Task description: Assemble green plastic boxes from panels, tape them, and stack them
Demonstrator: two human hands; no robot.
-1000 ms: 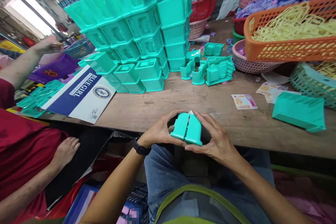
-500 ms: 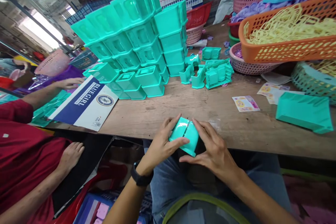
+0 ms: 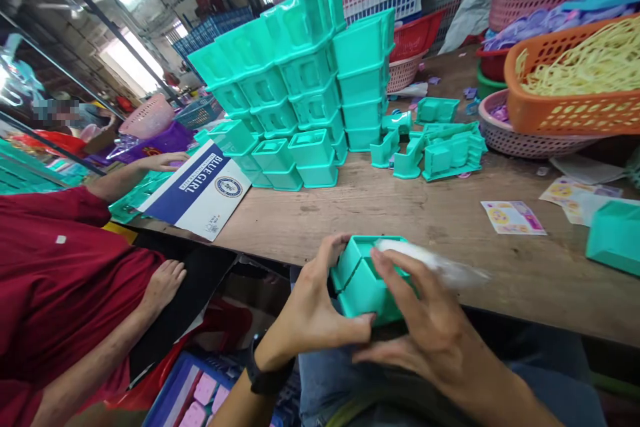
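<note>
A small teal plastic box point(image 3: 375, 290), with a dark seam running down its left part, is held over the table's front edge. My left hand point(image 3: 317, 300) grips it from the left, thumb along the near face and fingers behind. Curled around the right side is my right hand point(image 3: 425, 313), slightly blurred, its fingertips at the top rim. A white, filmy thing point(image 3: 435, 263), smeared by motion, stretches from those fingertips to the right; whether it is plastic or cloth, I cannot tell. The box's underside is hidden.
Stacked teal boxes point(image 3: 295, 90) rise at the back. Loose teal parts point(image 3: 453, 152) and printed sticker sheets point(image 3: 514, 217) lie right of them. An orange basket point(image 3: 575, 113) of yellow strips stands far right. A co-worker in a red shirt point(image 3: 75, 247) sits left, beside a Blue Girl carton point(image 3: 200, 193).
The teal box has turned, now showing its top rim and seam. The blurred white thing has come up at my right fingertips. My view has swung to the left.
</note>
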